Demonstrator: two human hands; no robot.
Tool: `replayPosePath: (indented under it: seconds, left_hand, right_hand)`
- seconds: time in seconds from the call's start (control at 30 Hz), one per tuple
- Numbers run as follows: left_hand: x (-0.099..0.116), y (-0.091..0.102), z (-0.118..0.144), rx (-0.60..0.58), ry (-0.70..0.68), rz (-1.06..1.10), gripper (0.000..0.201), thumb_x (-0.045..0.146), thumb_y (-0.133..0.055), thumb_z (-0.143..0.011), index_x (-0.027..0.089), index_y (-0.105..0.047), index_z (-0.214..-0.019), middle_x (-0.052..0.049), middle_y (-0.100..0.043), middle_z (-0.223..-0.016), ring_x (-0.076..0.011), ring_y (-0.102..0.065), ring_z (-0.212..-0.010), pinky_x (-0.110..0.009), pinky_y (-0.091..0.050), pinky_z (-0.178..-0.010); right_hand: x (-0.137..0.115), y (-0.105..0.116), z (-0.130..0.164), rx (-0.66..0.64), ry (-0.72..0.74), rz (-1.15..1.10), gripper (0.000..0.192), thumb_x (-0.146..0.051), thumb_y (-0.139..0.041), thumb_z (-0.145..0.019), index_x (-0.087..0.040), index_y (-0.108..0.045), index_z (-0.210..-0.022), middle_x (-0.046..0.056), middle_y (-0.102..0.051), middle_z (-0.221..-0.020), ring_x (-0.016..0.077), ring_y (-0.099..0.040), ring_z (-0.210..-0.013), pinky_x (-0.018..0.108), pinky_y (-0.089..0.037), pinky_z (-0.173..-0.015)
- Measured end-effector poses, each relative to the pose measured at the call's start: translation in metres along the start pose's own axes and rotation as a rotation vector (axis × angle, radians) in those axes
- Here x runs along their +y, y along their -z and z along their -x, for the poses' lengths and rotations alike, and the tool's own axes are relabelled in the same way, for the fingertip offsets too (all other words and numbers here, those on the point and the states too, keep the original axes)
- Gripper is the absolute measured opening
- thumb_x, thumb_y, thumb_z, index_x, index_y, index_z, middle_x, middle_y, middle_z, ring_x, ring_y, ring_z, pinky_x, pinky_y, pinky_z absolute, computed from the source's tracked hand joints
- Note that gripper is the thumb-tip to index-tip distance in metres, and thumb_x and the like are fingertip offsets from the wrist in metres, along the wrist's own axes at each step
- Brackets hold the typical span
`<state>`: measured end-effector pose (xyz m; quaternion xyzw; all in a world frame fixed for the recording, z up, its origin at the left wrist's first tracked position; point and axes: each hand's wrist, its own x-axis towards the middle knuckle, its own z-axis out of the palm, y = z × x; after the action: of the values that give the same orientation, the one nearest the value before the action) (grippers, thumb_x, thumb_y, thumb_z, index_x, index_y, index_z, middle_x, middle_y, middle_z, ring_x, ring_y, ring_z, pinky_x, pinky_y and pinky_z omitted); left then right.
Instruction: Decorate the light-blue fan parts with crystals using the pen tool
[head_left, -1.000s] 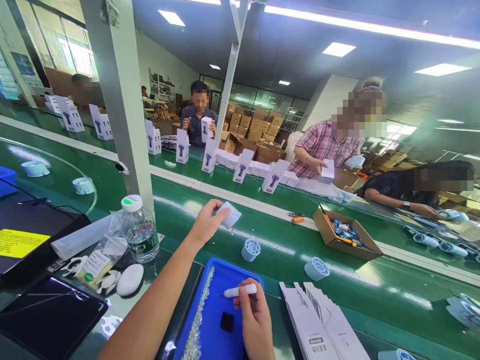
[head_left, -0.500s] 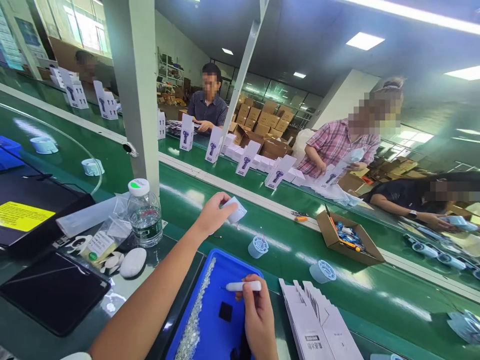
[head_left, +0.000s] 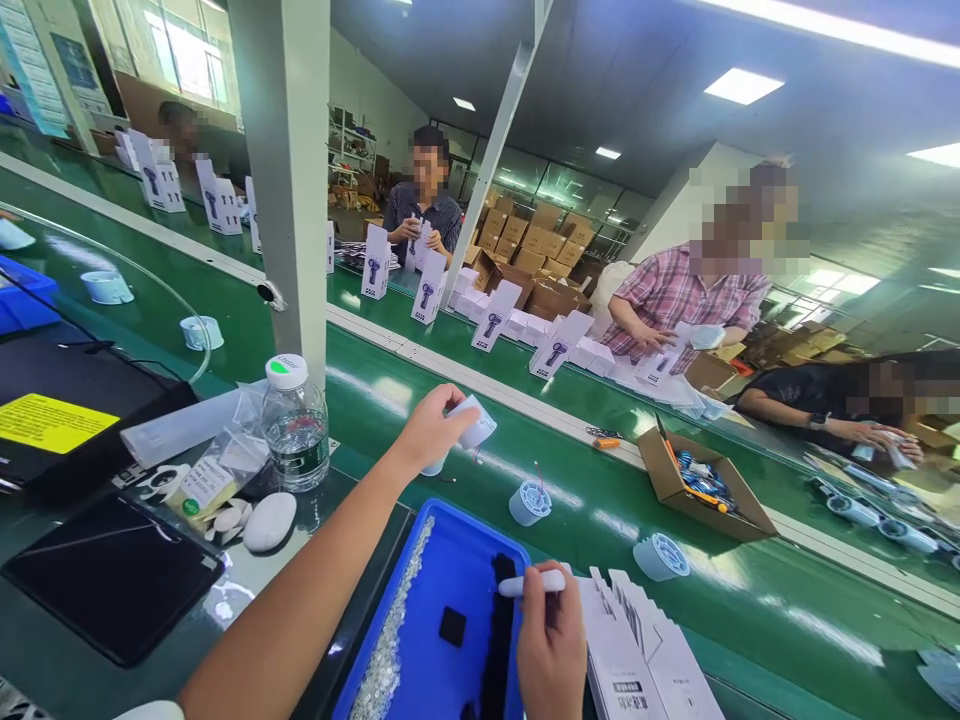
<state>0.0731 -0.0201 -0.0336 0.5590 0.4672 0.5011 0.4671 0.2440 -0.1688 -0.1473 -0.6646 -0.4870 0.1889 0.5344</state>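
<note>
White plastic part [head_left: 474, 422] pinched in the left hand [head_left: 429, 432] above the green surface [head_left: 390, 395].
Right hand [head_left: 551, 640] fingers grip a white pen tool [head_left: 531, 583]; steadying the part close over the blue tray [head_left: 457, 590] would help.

The scene was bright, lit by ceiling panels [head_left: 741, 86] and windows [head_left: 184, 60] at the far left. Glare lay on the green belt [head_left: 675, 600]. Straight lines bent near the edges, and faces were blurred

right hand [head_left: 551, 640] shifted right with white pen [head_left: 531, 583], off blue tray [head_left: 450, 560]
</note>
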Motion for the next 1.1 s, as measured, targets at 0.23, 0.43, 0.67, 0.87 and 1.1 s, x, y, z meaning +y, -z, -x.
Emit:
replayPosePath:
  seconds: [0.23,0.43,0.67,0.87,1.1]
  left_hand:
    - [0.003,-0.003,0.003,-0.01,0.047,0.023,0.018,0.033,-0.061,-0.071,0.019,-0.05,-0.067,0.0,-0.052,-0.073,-0.012,-0.049,-0.062,-0.023,-0.038,-0.054]
    - [0.002,-0.006,-0.001,-0.057,0.161,0.216,0.024,0.034,-0.064,-0.068,0.019,-0.045,-0.068,0.003,-0.049,-0.064,-0.0109,-0.049,-0.055,-0.024,-0.039,-0.052]
    - [-0.004,-0.004,-0.004,-0.054,0.215,0.375,0.035,0.038,-0.071,-0.068,0.02,-0.041,-0.069,0.006,-0.046,-0.059,-0.0076,-0.044,-0.05,-0.022,-0.032,-0.048]
    - [-0.012,-0.008,-0.003,-0.091,0.183,0.357,0.036,0.043,-0.072,-0.068,0.019,-0.046,-0.075,0.005,-0.049,-0.062,-0.0066,-0.043,-0.051,-0.021,-0.031,-0.048]
    - [-0.022,-0.03,0.002,-0.183,0.237,0.229,0.04,0.05,-0.07,-0.067,0.016,-0.053,-0.079,0.002,-0.054,-0.067,-0.0082,-0.047,-0.055,-0.021,-0.036,-0.05]
  right_hand:
    - [0.004,0.009,-0.002,-0.013,0.008,-0.011,0.034,-0.055,-0.045,-0.089,-0.022,-0.048,-0.081,-0.002,-0.046,-0.069,0.0142,-0.044,-0.062,0.025,-0.039,-0.059]
    - [0.004,0.002,0.0,-0.043,0.025,0.022,0.032,-0.052,-0.044,-0.09,-0.021,-0.049,-0.083,-0.001,-0.05,-0.071,0.015,-0.047,-0.063,0.026,-0.041,-0.061]
    - [0.003,-0.001,0.005,-0.087,0.117,0.026,0.028,-0.047,-0.046,-0.09,-0.021,-0.054,-0.083,0.001,-0.055,-0.073,0.0161,-0.052,-0.065,0.027,-0.042,-0.063]
    - [0.001,-0.006,0.017,-0.05,0.066,-0.145,0.026,-0.047,-0.049,-0.09,-0.021,-0.056,-0.089,0.001,-0.056,-0.076,0.0153,-0.053,-0.065,0.026,-0.043,-0.061]
    - [-0.019,-0.022,0.025,0.049,0.126,-0.283,0.026,-0.047,-0.062,-0.082,-0.02,-0.063,-0.081,0.003,-0.062,-0.077,0.017,-0.058,-0.069,0.027,-0.046,-0.064]
